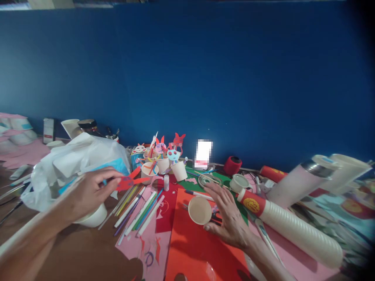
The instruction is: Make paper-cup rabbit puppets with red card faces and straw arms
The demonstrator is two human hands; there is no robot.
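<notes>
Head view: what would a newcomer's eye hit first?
Probably the bright orange-red sheet at lower centre, with a paper cup beside the open right hand. Next, the red paper cut-out pinched in the left hand, and the colourful animal-faced figures clustered mid-table before the blue wall.

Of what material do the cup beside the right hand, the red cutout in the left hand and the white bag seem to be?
Cup: probably matte paper; plain, off-white, without shine. Red cutout: likely matte paper or card; flat, with cut edges. White bag: probably thin plastic, slightly glossy; crumpled folds.
</notes>
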